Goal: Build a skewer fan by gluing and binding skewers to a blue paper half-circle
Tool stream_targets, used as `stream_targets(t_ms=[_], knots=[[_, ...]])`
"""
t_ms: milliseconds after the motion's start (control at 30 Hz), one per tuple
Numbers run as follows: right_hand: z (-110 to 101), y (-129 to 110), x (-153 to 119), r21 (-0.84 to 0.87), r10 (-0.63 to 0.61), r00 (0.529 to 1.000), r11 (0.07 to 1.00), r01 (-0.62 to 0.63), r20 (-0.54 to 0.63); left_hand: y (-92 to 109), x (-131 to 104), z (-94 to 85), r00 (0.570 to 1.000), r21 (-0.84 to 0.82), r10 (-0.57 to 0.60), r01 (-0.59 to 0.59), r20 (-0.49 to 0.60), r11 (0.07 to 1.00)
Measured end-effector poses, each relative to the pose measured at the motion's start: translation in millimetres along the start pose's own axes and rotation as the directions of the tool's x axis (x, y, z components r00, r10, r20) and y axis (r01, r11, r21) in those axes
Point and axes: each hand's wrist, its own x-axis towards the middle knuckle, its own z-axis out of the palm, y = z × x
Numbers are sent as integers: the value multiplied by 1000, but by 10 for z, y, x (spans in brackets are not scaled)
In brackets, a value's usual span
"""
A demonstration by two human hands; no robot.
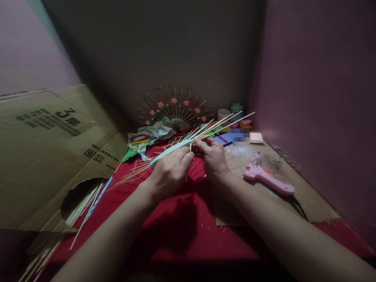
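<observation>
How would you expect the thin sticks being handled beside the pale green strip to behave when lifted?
The thin sticks are probably light, being so slender. They look fairly stiff, since their free ends run straight without drooping. Their thinness suggests they might snap if bent hard.

The red-covered table (223, 244) was pretty busy, with tiny pale specks (205, 176) dotted across it. A flat cardboard sheet (313, 196) took up most of the right side, and a pink glue gun (272, 182) was lying on that, near some clear plastic (239, 152) and a small pale block (256, 138). Over on the left there was a blue-and-white striped stick (99, 199) beside some plain thin sticks (84, 204). Towards the back was a crumpled greyish heap (158, 129), cloth or paper, couldn't tell, plus a cup (223, 114) and a lidded jar (236, 108), bottoms hidden from view.
</observation>
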Motion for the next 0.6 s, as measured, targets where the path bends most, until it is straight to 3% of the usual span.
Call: stream_targets(t_ms=[100, 200, 267, 300, 400, 467, 600], knots=[[3, -4, -1, 11, 6, 1000, 1000, -5, -12, -17, 0, -13, 993, 56, 84, -88, 79, 995], [7, -6, -5, 22, 11, 1000, 1000, -11, -12, -56, -2, -27, 992, -39, 78, -75, 94, 996], [13, -9, -13, 15, 17, 1000, 1000, -17, 24, -72, -10, -44, 998, -187, -68, 63, -19, 980], [17, -11, -19, 7, 19, 999, 1000, -19, 47, -70, -18, -53, 979, -275, -185, 157, -81, 949], [27, -13, -34, -18, 17, 995, 1000, -15, 95, -24, -63, -75, 861, -473, -487, 372, -145, 799], [25, -9, -34, -24, 11, 995, 1000, -8, 95, 24, -96, -81, 824, -523, -546, 403, -150, 751], [3, 16, -15, -11, 5, 996, 1000, -4, 84, 85, -111, -81, 832, -495, -507, 351, -223, 795]])
